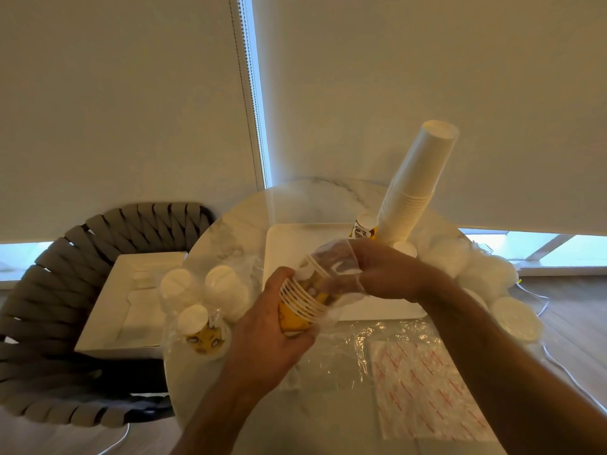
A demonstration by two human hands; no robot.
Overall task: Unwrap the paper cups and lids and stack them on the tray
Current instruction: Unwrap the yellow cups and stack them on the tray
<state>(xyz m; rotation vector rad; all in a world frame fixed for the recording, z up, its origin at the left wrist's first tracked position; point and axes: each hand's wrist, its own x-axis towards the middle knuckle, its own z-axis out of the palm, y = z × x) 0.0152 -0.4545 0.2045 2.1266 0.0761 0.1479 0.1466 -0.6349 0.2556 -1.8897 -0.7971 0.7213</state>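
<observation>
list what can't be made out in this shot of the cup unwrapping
- Head view: how many yellow cups are in the held stack; the left hand and clear wrap cover part of it.
- Right hand fingers: hidden behind the wrap.
- Print on the small cup on the tray: too small and blurred.
- Base of the tall white stack: hidden behind the right hand.
</observation>
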